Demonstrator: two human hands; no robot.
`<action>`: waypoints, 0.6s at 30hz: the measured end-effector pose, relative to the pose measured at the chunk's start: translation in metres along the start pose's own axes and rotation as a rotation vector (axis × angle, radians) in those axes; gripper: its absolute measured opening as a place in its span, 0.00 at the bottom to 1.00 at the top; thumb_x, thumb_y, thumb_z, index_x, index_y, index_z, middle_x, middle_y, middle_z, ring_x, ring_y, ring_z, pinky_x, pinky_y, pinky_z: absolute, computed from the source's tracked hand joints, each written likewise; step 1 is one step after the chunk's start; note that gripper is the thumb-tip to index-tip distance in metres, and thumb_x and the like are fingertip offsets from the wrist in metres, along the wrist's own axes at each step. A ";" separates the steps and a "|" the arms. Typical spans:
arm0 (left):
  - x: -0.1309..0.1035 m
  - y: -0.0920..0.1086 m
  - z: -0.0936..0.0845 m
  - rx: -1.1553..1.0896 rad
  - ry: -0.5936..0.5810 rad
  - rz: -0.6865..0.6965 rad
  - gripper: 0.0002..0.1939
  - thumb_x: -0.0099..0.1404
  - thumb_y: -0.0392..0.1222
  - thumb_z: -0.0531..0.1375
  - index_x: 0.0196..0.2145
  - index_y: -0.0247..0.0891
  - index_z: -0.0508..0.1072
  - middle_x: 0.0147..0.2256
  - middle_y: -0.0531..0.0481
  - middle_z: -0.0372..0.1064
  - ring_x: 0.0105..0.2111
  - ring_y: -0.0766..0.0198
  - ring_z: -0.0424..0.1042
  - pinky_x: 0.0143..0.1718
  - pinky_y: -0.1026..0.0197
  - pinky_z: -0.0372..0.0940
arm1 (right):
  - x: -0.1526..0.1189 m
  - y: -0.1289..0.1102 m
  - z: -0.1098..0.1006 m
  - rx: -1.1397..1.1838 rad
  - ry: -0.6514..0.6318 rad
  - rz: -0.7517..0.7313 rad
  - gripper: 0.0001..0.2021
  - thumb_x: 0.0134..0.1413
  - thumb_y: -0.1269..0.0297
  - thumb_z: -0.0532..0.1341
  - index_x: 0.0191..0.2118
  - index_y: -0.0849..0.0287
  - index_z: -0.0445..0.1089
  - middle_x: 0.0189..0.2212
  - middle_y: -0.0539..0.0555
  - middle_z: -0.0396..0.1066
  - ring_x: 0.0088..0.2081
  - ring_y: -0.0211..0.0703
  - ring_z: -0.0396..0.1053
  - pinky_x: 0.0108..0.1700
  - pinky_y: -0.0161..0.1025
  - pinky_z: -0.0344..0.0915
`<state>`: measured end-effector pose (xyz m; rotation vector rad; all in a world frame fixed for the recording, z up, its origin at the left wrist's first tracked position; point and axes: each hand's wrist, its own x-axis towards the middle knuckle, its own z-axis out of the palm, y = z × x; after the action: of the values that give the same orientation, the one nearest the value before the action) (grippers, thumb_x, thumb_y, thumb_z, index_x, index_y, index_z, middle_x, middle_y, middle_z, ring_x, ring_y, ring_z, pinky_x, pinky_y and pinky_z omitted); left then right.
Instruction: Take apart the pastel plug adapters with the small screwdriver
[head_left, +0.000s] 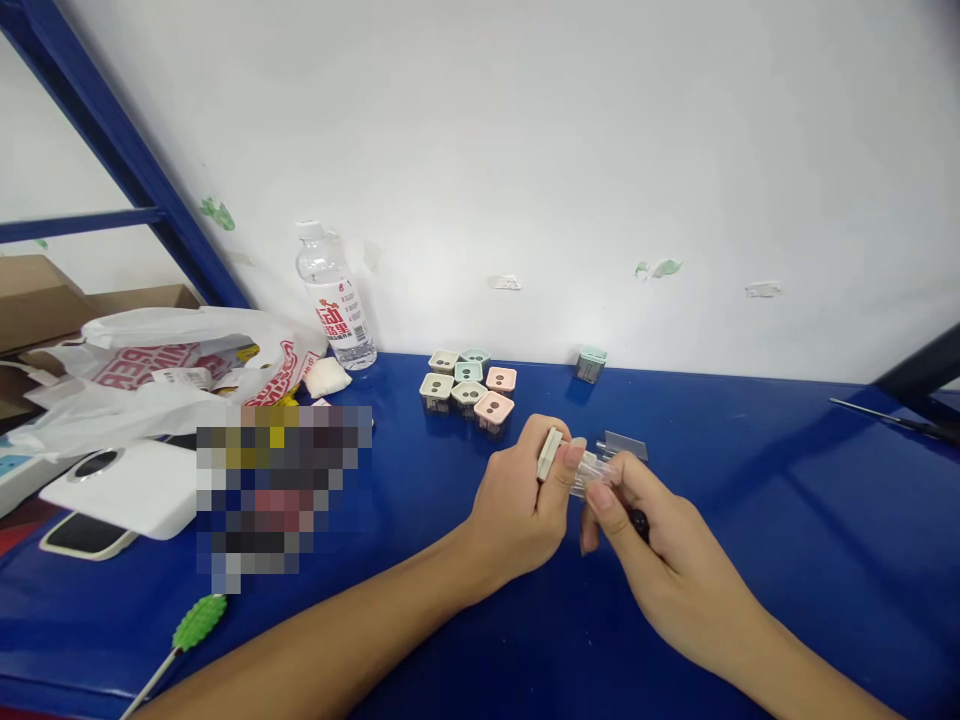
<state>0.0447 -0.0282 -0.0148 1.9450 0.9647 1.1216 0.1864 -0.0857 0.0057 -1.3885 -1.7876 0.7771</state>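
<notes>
My left hand [525, 490] is closed around a pencil sharpener with a pale cream top [550, 454], held on its side above the table. A clear plastic part [591, 472] bridges the gap between both hands. My right hand [649, 545] pinches its right end between thumb and fingers. Under the right palm shows the black rounded end of an object [639, 522]; the rest is hidden. Just beyond the right fingers lies a flat transparent piece [626, 446]. Several two-hole pencil sharpeners [469, 396] in cream, green and pink stand grouped to the left.
A lone green-topped sharpener [591, 364] stands by the wall. At the left are a water bottle [335, 300], a plastic bag [180, 345], a white device [135, 490] and a green-headed stick [199, 622]. Dark scissors-like tool [892, 418] lies far right on the blue table [750, 480].
</notes>
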 end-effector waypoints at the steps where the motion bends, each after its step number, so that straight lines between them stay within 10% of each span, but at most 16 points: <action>1: 0.000 0.000 0.000 -0.010 -0.005 0.008 0.16 0.71 0.53 0.45 0.38 0.39 0.63 0.23 0.57 0.62 0.21 0.70 0.61 0.23 0.66 0.52 | 0.000 0.000 -0.001 0.000 0.001 0.002 0.17 0.67 0.54 0.46 0.29 0.55 0.57 0.21 0.46 0.64 0.20 0.34 0.58 0.23 0.33 0.54; 18: 0.007 0.003 -0.016 0.120 -0.336 0.077 0.29 0.72 0.50 0.40 0.65 0.32 0.48 0.30 0.50 0.69 0.27 0.63 0.67 0.31 0.61 0.60 | 0.007 0.002 -0.018 0.008 -0.022 0.116 0.21 0.60 0.47 0.54 0.23 0.56 0.57 0.16 0.46 0.63 0.17 0.34 0.55 0.20 0.33 0.50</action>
<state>0.0340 -0.0203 -0.0032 2.1956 0.7948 0.7565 0.2020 -0.0776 0.0153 -1.4941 -1.7307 0.8625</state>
